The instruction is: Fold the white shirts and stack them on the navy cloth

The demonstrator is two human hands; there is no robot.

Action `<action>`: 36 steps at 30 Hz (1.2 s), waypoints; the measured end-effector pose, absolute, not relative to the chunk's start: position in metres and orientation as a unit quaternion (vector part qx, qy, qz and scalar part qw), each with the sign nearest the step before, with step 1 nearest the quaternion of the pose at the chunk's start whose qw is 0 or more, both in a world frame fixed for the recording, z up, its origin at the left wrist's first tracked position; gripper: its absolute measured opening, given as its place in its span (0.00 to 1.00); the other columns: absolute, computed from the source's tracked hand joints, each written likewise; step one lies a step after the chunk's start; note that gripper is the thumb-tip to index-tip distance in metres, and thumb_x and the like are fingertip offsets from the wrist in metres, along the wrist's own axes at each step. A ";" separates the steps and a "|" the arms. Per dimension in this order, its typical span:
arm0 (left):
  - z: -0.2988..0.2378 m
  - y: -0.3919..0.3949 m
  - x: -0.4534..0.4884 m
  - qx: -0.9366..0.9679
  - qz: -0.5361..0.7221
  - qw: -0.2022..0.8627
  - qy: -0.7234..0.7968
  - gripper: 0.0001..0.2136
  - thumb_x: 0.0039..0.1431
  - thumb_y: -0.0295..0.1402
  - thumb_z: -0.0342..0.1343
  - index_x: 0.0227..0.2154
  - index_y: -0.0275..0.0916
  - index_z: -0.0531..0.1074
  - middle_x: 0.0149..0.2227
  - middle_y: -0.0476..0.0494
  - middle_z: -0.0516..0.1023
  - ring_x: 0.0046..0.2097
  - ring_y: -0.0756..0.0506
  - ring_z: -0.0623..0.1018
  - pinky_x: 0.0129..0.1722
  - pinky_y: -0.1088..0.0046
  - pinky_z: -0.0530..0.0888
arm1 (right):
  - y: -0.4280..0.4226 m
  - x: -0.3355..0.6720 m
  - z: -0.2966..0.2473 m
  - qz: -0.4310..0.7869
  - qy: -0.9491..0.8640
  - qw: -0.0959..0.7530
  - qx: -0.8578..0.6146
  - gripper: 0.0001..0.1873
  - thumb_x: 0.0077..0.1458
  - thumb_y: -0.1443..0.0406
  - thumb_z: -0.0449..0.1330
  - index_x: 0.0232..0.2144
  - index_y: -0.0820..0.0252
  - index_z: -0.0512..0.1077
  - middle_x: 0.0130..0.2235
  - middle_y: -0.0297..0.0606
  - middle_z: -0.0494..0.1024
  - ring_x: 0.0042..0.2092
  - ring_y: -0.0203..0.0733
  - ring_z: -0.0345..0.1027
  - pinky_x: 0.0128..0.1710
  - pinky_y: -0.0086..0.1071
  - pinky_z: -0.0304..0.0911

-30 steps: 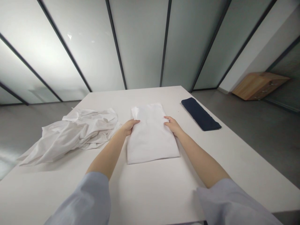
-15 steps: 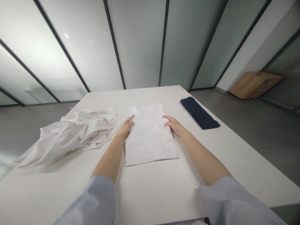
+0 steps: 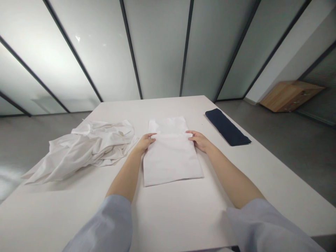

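- The folded white cloth (image 3: 172, 157) is placed in the centre of the frame, flat on the white table (image 3: 173, 217).
- Its left edge is grasped by the left hand (image 3: 145, 143), between thumb and fingers; how firmly, it cannot be told.
- Its right edge is grasped in the same manner by the right hand (image 3: 201, 141), at nearly the same height in the frame.
- Between the two hands a faint crosswise crease can be noticed in the cloth.
- If one side is pulled more strongly than the other, the cloth could be twisted, and a slanted crease could be made.
- If only the top layer is pinched, the lower layers could be left behind or bunched; the number of layers held cannot be seen.
- At the left of the frame a crumpled white cloth (image 3: 89, 143) is spread, near the left forearm, by which it could be brushed.
- At the right, a dark blue folded cloth (image 3: 228, 126) is laid, apart from the right hand.
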State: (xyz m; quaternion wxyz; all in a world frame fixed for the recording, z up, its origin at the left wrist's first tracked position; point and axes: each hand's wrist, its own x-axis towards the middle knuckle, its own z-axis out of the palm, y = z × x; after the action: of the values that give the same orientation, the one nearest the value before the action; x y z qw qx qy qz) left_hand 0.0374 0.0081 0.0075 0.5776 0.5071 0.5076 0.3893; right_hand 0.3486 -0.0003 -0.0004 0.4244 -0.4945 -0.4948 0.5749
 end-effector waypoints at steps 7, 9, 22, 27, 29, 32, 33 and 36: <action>0.012 0.008 0.043 0.639 0.299 0.453 0.545 0.31 0.43 0.28 0.62 0.55 0.32 0.69 0.44 0.38 0.79 0.44 0.40 0.78 0.45 0.65 0.73 | 0.006 0.354 0.000 0.473 -0.607 0.339 -0.541 0.39 0.36 0.73 0.54 0.56 0.60 0.64 0.44 0.38 0.78 0.40 0.42 0.72 0.41 0.34 0.68; 0.015 0.008 0.049 0.681 0.262 0.373 0.573 0.27 0.45 0.27 0.60 0.52 0.31 0.71 0.45 0.36 0.79 0.45 0.39 0.78 0.47 0.65 0.71 | 0.010 0.356 0.003 0.410 -0.641 0.310 -0.570 0.39 0.36 0.74 0.54 0.56 0.62 0.66 0.44 0.40 0.78 0.38 0.42 0.72 0.40 0.33 0.68; 0.108 0.036 0.033 0.850 0.195 -0.064 0.485 0.11 0.56 0.35 0.53 0.37 0.39 0.78 0.59 0.40 0.66 0.64 0.37 0.59 0.62 0.55 0.58 | 0.034 0.362 0.092 0.028 -0.783 0.320 -0.532 0.09 0.45 0.71 0.61 0.33 0.60 0.75 0.38 0.42 0.75 0.42 0.45 0.69 0.46 0.37 0.64; 0.175 0.060 0.044 0.820 0.283 -0.161 0.471 0.12 0.58 0.32 0.49 0.42 0.38 0.74 0.59 0.40 0.67 0.65 0.38 0.57 0.64 0.51 0.51 | 0.066 0.348 0.140 -0.102 -0.736 0.427 -0.516 0.12 0.52 0.70 0.53 0.40 0.60 0.72 0.45 0.47 0.74 0.49 0.51 0.66 0.51 0.46 0.60; 0.179 0.056 0.045 0.806 0.306 -0.179 0.474 0.14 0.59 0.30 0.48 0.45 0.37 0.72 0.58 0.38 0.68 0.64 0.39 0.59 0.64 0.52 0.50 | 0.064 0.343 0.140 -0.139 -0.734 0.448 -0.491 0.14 0.53 0.70 0.51 0.42 0.60 0.70 0.50 0.48 0.72 0.54 0.53 0.63 0.55 0.48 0.57; 0.148 0.034 0.040 0.806 0.268 -0.182 0.495 0.15 0.56 0.28 0.49 0.47 0.36 0.70 0.54 0.36 0.72 0.60 0.40 0.66 0.63 0.56 0.53 | 0.043 0.339 0.107 -0.144 -0.763 0.425 -0.465 0.15 0.50 0.71 0.53 0.41 0.59 0.69 0.55 0.48 0.69 0.59 0.54 0.58 0.58 0.50 0.54; 0.129 0.024 0.038 0.813 0.231 -0.173 0.506 0.15 0.55 0.27 0.50 0.46 0.36 0.70 0.51 0.36 0.74 0.58 0.40 0.69 0.62 0.57 0.55 | 0.033 0.338 0.089 -0.131 -0.780 0.404 -0.459 0.14 0.49 0.71 0.53 0.40 0.59 0.70 0.55 0.48 0.69 0.60 0.53 0.57 0.58 0.49 0.54; 0.070 -0.007 0.030 0.837 0.082 -0.092 0.533 0.12 0.52 0.28 0.52 0.41 0.37 0.70 0.41 0.37 0.78 0.49 0.39 0.75 0.54 0.60 0.65 | 0.003 0.334 0.031 -0.050 -0.845 0.307 -0.435 0.13 0.44 0.72 0.56 0.36 0.60 0.71 0.54 0.49 0.71 0.60 0.52 0.58 0.58 0.46 0.56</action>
State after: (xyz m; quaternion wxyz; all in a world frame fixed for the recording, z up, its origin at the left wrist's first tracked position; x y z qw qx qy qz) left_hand 0.0305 -0.0072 0.0699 -0.0919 0.8374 0.5326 0.0817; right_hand 0.3343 0.0029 0.0311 0.3067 -0.4352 -0.8450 -0.0501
